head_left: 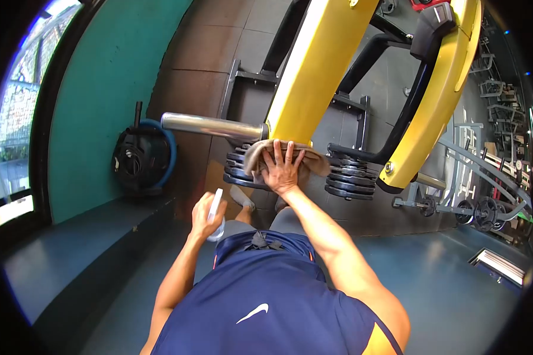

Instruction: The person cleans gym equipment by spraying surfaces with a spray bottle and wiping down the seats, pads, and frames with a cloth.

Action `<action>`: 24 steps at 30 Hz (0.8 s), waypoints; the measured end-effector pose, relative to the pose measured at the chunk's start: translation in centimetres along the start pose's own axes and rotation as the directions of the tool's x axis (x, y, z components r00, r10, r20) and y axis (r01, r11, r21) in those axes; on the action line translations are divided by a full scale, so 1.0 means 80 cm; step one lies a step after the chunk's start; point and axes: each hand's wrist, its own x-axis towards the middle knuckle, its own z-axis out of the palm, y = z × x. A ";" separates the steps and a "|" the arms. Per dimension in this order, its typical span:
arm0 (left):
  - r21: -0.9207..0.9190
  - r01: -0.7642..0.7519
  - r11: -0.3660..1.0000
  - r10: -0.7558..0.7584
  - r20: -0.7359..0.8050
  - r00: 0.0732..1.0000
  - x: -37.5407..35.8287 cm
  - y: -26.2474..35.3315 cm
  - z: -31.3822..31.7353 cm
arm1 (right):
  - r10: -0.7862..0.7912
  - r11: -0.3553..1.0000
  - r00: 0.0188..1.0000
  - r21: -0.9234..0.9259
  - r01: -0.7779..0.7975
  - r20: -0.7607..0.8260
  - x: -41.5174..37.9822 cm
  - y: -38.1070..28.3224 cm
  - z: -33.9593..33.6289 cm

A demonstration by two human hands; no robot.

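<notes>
My left hand (205,215) is closed around a spray bottle (215,205) with a white top and a clear lower part, held left of my waist. Fingers spread, my right hand (282,173) lies flat on a brownish-grey cloth (318,164). The cloth is pressed over the lower end of the yellow beam (314,65) of a gym machine and hides that end. A shiny metal bar (210,125) sticks out to the left, just above the cloth.
Black weight plates (350,177) sit right of the cloth, with another stack (238,168) on its left. A second yellow arm (429,112) curves down on the right. By the green wall (109,77) stands a dark round object with a blue rim (143,157). More gym machines (485,195) line the right side.
</notes>
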 end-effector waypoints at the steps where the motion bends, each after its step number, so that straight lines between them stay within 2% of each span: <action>1: 0.006 0.020 1.000 -0.020 0.007 1.000 -0.009 -0.008 -0.008 | -0.058 0.997 0.998 -0.048 0.057 -0.027 0.017 0.020 -0.007; 2: 0.009 0.042 0.999 -0.042 0.013 0.999 -0.015 -0.017 -0.014 | -0.121 0.988 0.991 -0.099 0.116 -0.047 0.044 0.042 -0.024; 4: -0.050 0.131 0.990 -0.130 0.022 0.991 -0.023 -0.035 -0.021 | 0.013 0.996 1.000 -0.088 -0.013 -0.001 0.156 0.081 -0.106; 6: -0.101 0.146 0.984 -0.147 -0.008 0.989 -0.021 -0.042 -0.022 | 0.019 0.997 0.971 -0.071 -0.036 -0.237 0.249 0.111 -0.142; 7: -0.092 0.134 0.987 -0.136 -0.016 0.991 -0.019 -0.040 -0.024 | 0.012 0.991 0.962 -0.127 -0.048 -0.273 0.280 0.112 -0.146; 8: -0.099 0.151 0.984 -0.154 -0.023 0.988 -0.014 -0.039 -0.025 | -0.010 0.979 0.966 -0.201 -0.043 -0.257 0.293 0.107 -0.150; 10: -0.122 0.191 0.974 -0.199 -0.062 0.978 -0.009 -0.032 -0.025 | -0.065 0.982 0.975 -0.185 0.025 -0.214 0.277 0.097 -0.146; 13: -0.191 0.191 0.963 -0.225 -0.176 0.958 -0.008 -0.010 -0.033 | -0.021 0.960 0.961 0.264 0.097 -0.277 0.185 0.006 -0.077; 14: -0.206 0.204 0.957 -0.246 -0.205 0.947 -0.012 -0.004 -0.037 | 0.094 0.855 0.969 0.517 0.040 -0.231 0.162 -0.050 -0.051; 15: -0.213 0.228 0.950 -0.272 -0.206 0.940 -0.018 -0.005 -0.040 | 0.207 0.683 0.961 0.731 -0.009 -0.181 0.139 -0.106 -0.025; 16: -0.219 0.251 0.943 -0.296 -0.205 0.933 -0.022 -0.003 -0.044 | 0.145 0.667 0.957 0.740 0.092 -0.250 0.154 -0.140 -0.006; 17: -0.208 0.249 0.946 -0.294 -0.222 0.930 -0.025 -0.001 -0.049 | 0.021 0.770 0.980 0.629 0.109 -0.195 0.185 -0.158 -0.013; 18: -0.200 0.253 0.947 -0.297 -0.232 0.926 -0.032 -0.001 -0.055 | -0.027 0.803 0.975 0.576 0.153 -0.222 0.219 -0.188 -0.030; 19: -0.230 0.294 0.928 -0.347 -0.237 0.907 -0.040 -0.002 -0.060 | -0.090 0.885 0.993 0.450 0.117 -0.081 0.245 -0.212 -0.017; 20: -0.221 0.293 0.930 -0.343 -0.243 0.907 -0.047 -0.010 -0.066 | 0.026 0.731 0.974 0.660 -0.172 0.225 0.278 -0.233 -0.016; 21: -0.219 0.287 0.933 -0.338 -0.249 0.908 -0.054 -0.021 -0.073 | -0.128 0.748 0.795 0.584 -0.316 0.593 0.325 -0.206 -0.078; 22: -0.222 0.279 0.934 -0.332 -0.256 0.908 -0.060 -0.030 -0.079 | -0.312 0.731 0.574 0.577 -0.365 0.757 0.364 -0.197 -0.045; 24: -0.282 0.331 0.901 -0.405 -0.263 0.876 -0.068 -0.047 -0.096 | -0.527 0.615 0.380 0.650 -0.447 0.760 0.391 -0.166 0.006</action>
